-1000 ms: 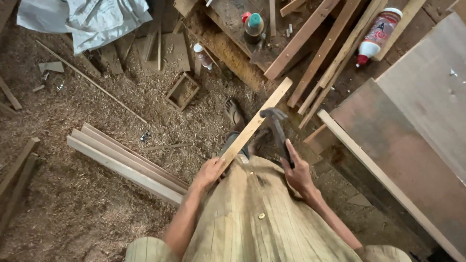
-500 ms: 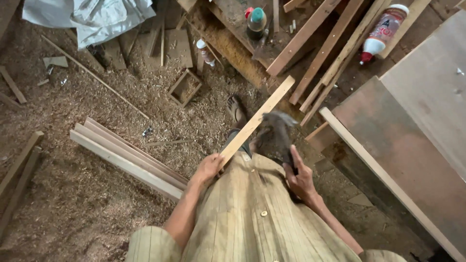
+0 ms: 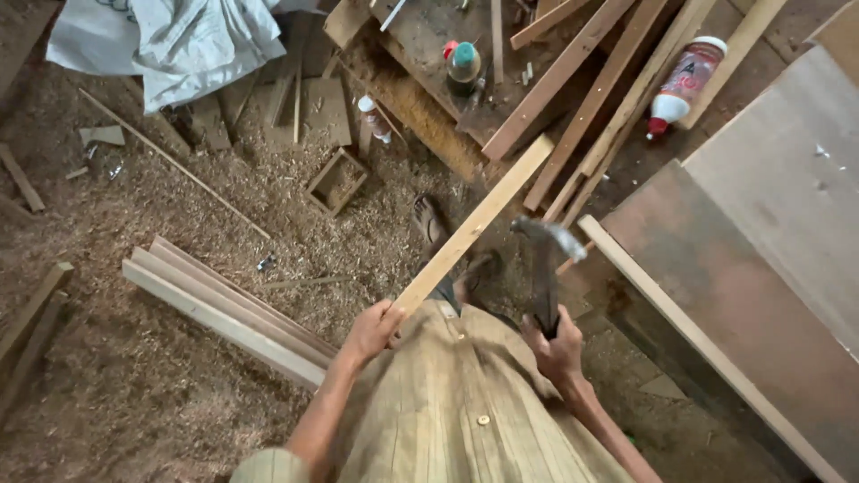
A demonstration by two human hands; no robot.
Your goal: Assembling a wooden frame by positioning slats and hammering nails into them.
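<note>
The left hand (image 3: 374,329) is closed around the near end of a long pale wooden strip (image 3: 474,224). The strip runs away from the body toward 1 o'clock, and its far end lies over the dark pieces of wood by the low counter (image 3: 429,36). It seems the strip is held at the end so that the rest of its length stays free in front of the person. The right hand (image 3: 555,347) is clenched on the handle of a hammer (image 3: 546,259). The hammer stands nearly upright, its metal head at the top, just to the right of the strip and apart from it.

At 9 o'clock from the hands a bundle of similar strips (image 3: 224,309) lies on the floor, which is covered with sawdust. A foot in a sandal (image 3: 431,224) is near the strip, a little at 11 o'clock from the hands.

The hammer head is blurred, so I cannot tell its exact shape. The shirt hides the person's legs and whatever supports the strip below. The large brown board (image 3: 743,295) at 3 o'clock is cut off by the picture edge. A white bottle with a red tip (image 3: 682,85) lies at 1 o'clock.
</note>
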